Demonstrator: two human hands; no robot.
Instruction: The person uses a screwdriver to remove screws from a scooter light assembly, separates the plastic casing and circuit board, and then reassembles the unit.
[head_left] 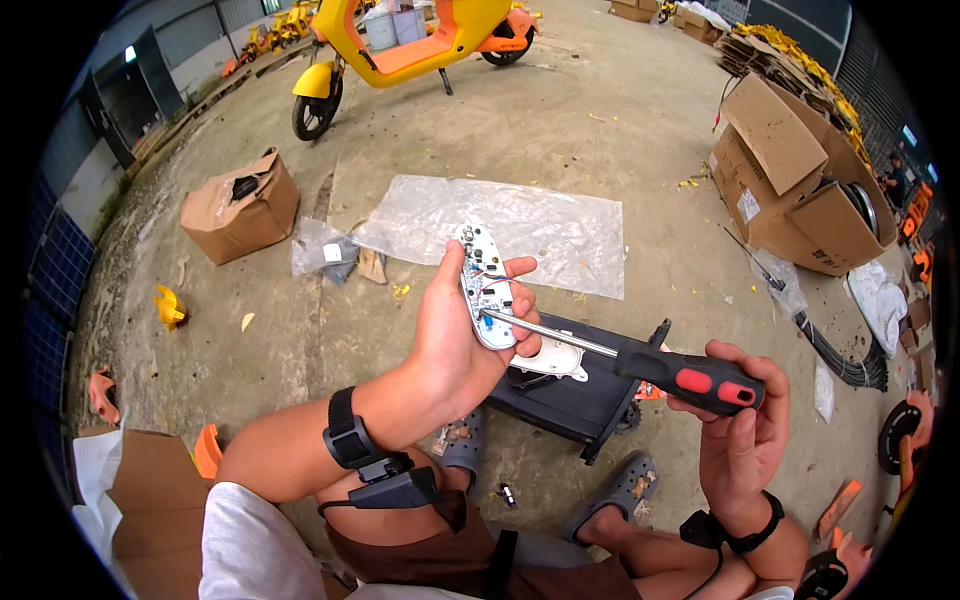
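In the middle of the head view, a narrow oval circuit board [487,275] with small components and thin coloured wires lies in my left hand [445,335]. My thumb presses along one edge of it and my fingers curl round the other. From the right, my right hand [745,435] holds a screwdriver [690,378] by its black and red handle. Its long metal shaft points left, with the tip at the lower part of the board; whether it touches a screw is too small to tell. Below, a white plastic part [555,358] rests on a low black stand [545,405].
A clear plastic sheet [540,225] lies on the concrete floor ahead. Beyond it stands a yellow and orange scooter [420,45]. A cardboard box [240,215] sits at left, a larger open box [770,170] at right. Black cables [835,350] lie near the right box.
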